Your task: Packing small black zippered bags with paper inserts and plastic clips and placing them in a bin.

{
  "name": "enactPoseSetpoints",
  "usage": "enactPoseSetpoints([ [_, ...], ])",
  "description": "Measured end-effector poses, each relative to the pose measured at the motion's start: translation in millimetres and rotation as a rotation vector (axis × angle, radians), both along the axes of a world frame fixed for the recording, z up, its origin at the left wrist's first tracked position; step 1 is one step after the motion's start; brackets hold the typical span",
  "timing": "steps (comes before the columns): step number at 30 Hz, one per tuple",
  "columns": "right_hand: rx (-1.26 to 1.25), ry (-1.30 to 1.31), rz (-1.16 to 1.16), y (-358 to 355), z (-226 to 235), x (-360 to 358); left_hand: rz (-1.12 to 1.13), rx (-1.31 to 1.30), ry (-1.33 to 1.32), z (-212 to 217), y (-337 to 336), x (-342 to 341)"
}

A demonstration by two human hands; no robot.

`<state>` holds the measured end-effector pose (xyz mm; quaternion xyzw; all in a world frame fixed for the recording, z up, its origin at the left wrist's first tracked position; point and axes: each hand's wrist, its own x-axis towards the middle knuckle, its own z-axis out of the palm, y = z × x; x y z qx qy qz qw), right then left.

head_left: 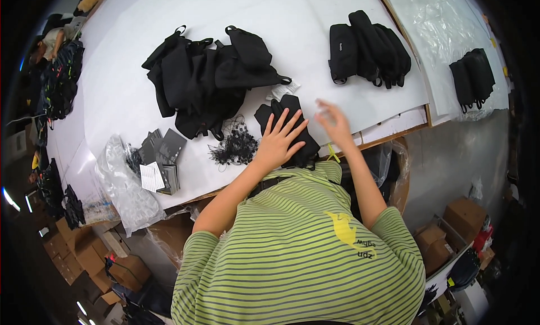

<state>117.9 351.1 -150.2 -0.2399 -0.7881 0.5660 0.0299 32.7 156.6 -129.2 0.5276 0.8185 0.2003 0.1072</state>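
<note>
My left hand (pixel 279 139) lies flat with spread fingers on a small black fabric pouch (pixel 307 150) near the table's front edge. Just to the right, my right hand (pixel 336 127) is raised, its fingers apart and slightly blurred, holding nothing that I can see. Behind the pouch sits a small clear packet with white print (pixel 285 90). A tangled heap of thin black strings (pixel 235 146) rests left of my left hand. Farther left are dark printed cards (pixel 170 147) in a stack, with a white one on top.
A loose pile of black fabric bags (pixel 202 72) covers the table's (pixel 304 21) far middle. Neatly grouped black pouches (pixel 368 49) lie at the far right, and more pouches (pixel 473 77) on the adjoining surface. A clear plastic bag (pixel 126 184) hangs over the front left edge. Cardboard boxes (pixel 130 271) stand below.
</note>
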Motion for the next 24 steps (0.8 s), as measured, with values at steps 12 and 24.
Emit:
enactPoseSetpoints([
  [12,0.995,-0.361,-0.298,97.5,-20.1,-110.9,-0.006,0.031,-0.013,-1.6,7.4,3.6],
  [24,-0.267,0.063,0.202,-24.1,5.8,32.7,0.071,0.138,-0.096,-2.9,4.6,1.6],
])
